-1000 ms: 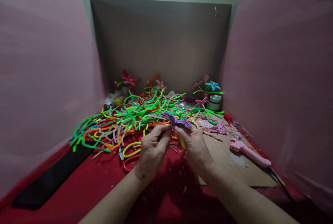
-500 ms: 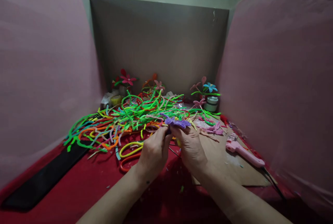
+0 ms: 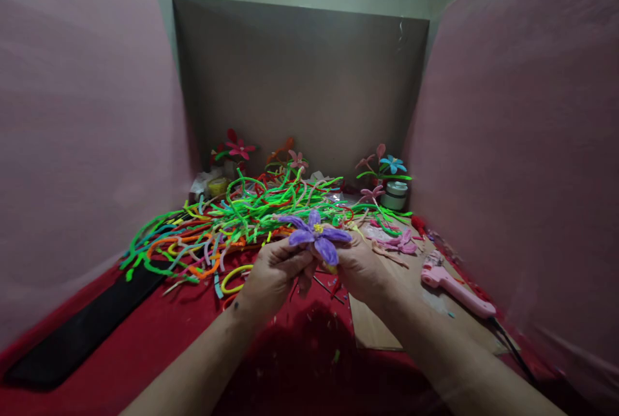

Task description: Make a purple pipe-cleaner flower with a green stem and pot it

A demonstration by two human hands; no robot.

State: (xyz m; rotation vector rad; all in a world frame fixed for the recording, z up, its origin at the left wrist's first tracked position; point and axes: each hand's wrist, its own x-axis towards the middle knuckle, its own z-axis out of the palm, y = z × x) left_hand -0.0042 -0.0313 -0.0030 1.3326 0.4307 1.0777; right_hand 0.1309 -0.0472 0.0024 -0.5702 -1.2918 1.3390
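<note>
A purple pipe-cleaner flower [image 3: 325, 249] with a yellow centre faces me between my two hands, above the red cloth. My left hand [image 3: 275, 269] is closed, its fingers gripping the flower from below and behind on the left. On the right side, my right hand [image 3: 360, 267] is also closed on the flower, with fingertips tucked behind the petals. The stem and most of the fingertips are hidden by petals and knuckles. Just beyond the flower lies a tangled heap of coloured pipe cleaners [image 3: 271, 203], mostly green.
A pink glue gun [image 3: 457, 290] rests on a brown cardboard sheet [image 3: 377, 326] at right, its black cord trailing forward. A long black strip [image 3: 82, 332] lies at left. Finished flowers [image 3: 240, 148] and a small jar [image 3: 394, 195] stand along the back. Pink walls flank both sides.
The flower has tilted up towards me, so its open face and yellow centre now show. My hands have turned and spread slightly apart, the left one shifting left.
</note>
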